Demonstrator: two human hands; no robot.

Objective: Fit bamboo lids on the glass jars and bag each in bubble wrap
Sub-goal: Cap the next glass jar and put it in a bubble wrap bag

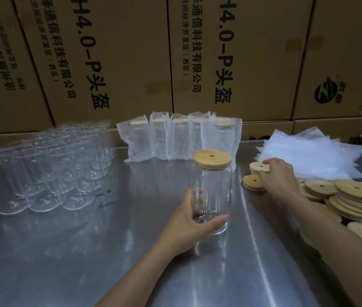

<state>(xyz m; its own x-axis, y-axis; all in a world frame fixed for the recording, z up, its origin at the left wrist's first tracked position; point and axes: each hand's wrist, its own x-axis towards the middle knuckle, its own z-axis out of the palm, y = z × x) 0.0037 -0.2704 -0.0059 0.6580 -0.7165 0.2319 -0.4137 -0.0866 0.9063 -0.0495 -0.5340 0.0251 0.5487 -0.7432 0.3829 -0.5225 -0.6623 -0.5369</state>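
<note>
From the head view, my left hand grips the lidded glass jar low, upright on the tabletop. My right hand pinches a bamboo lid beside the bubble-wrap bags. I'd check the fitted lid sits flush, then bag the jar squarely.

Bare steel table between empty jars and lid heap.
</note>
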